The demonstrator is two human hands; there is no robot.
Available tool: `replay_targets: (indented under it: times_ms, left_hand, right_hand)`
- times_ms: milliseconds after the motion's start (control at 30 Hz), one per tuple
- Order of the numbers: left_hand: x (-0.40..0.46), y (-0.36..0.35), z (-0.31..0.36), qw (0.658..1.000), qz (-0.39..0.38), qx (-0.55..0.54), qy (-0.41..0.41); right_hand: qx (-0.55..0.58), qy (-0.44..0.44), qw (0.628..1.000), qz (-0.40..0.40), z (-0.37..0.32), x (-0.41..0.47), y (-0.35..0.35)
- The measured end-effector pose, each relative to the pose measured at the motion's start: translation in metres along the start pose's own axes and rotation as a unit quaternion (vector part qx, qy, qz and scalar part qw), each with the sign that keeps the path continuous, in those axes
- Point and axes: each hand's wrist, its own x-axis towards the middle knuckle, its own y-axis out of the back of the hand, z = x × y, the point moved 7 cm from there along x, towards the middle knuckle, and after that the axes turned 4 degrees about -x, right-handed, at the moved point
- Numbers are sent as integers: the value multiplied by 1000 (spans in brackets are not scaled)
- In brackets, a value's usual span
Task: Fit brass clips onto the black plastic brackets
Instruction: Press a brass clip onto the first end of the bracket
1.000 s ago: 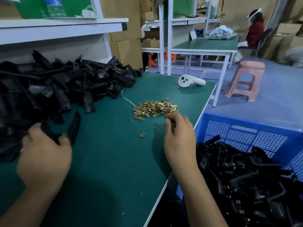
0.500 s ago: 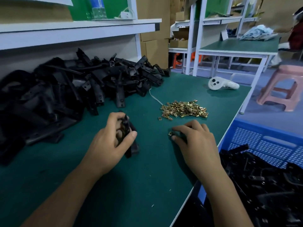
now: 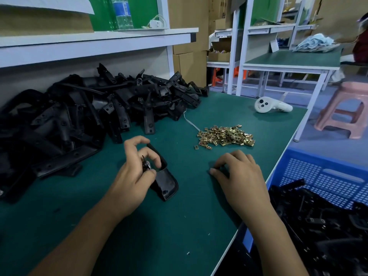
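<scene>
A black bracket (image 3: pixel 161 176) is gripped by the left hand (image 3: pixel 135 172) near the clip pile (image 3: pixel 227 135), apparently angled for fitting. The right hand (image 3: pixel 237 176) is curled fingertips-down just below that pile, seemingly pinching a clip; this cannot be confirmed.

Bracket pile (image 3: pixel 95 116) at ten o'clock on the table (image 3: pixel 179 226). Clip heap (image 3: pixel 227 135) at one o'clock, controller (image 3: pixel 272 105) behind. Crate (image 3: pixel 326 176) at three o'clock, off the table's edge.

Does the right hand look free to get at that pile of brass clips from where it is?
Probably yes. The right hand rests on the green mat just short of the brass clips, with only bare mat between them. Whether its curled fingers already pinch a clip is hidden.
</scene>
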Motion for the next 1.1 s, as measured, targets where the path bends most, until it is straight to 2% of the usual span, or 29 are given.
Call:
replay_targets:
  times_ms: [167,267,367,433,600,667,733,800,867,1000,1100]
  left_hand:
    - [4,-20,23,986,7,136,-96]
    - [3,-38,33,989,20,94,-108]
    - [6,-38,29,996,45,-2,-81]
    - [8,-27,22,995,85,-29,-51]
    - [9,-16,7,985,133,-110,30]
    - [13,-15,-4,981,134,-107,85]
    - [17,-21,-15,984,89,-54,141]
    - [17,-32,-24,980,26,58,189]
    - [16,-39,-24,971,-18,113,207]
    - [10,-55,-8,975,-125,75,167]
    - [4,-60,2,972,-184,53,135]
  right_hand:
    - [8,10,1000,6,-2,0,1]
    - [31,41,999,-16,-6,0,-1]
    - [65,49,995,-63,-9,1,-9]
    - [129,30,988,-82,-9,-1,-14]
    - [288,4,957,-34,-9,-2,-5]
    - [337,-2,940,-46,-9,-1,-2]
    - [336,2,940,-66,-11,-2,-3]
    - [327,-2,942,-75,-12,-2,-5]
    - [370,-24,927,-59,-8,0,-3]
    - [484,-95,869,-35,4,1,-4]
    - [501,-107,858,-35,5,2,-6]
